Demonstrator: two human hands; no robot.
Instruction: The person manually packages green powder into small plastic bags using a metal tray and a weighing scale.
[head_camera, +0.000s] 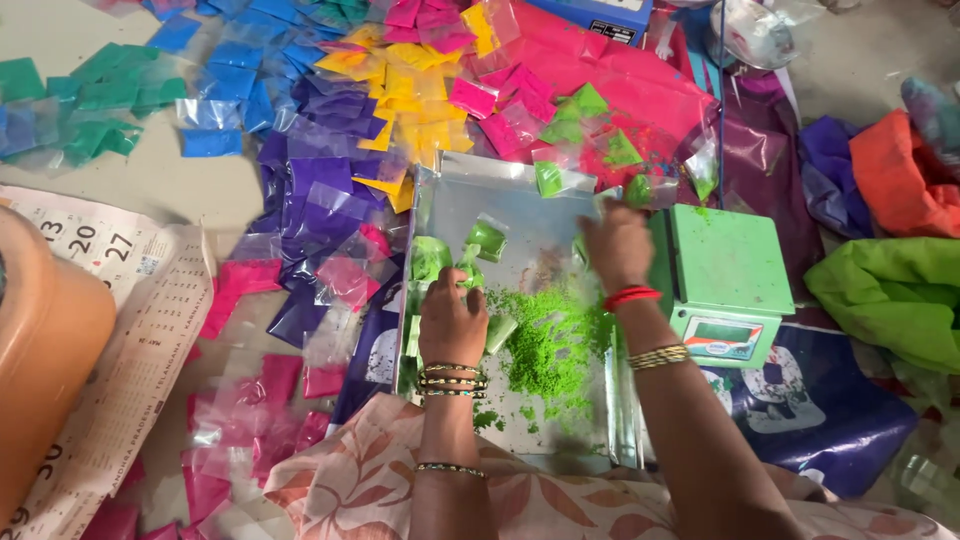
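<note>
My left hand rests closed on small clear pouches of green powder at the left side of a shiny metal tray. A loose heap of bright green powder lies in the tray's middle. My right hand, blurred, reaches over the tray's right edge beside a small green weighing scale; a filled green pouch lies just beyond its fingers, and I cannot tell whether it holds one. More filled green pouches lie on the pink sheet beyond the tray.
Piles of small pouches in pink, purple, yellow, blue and teal cover the floor on the left. An orange container stands on a calendar sheet. Bags of green and orange powder lie at right.
</note>
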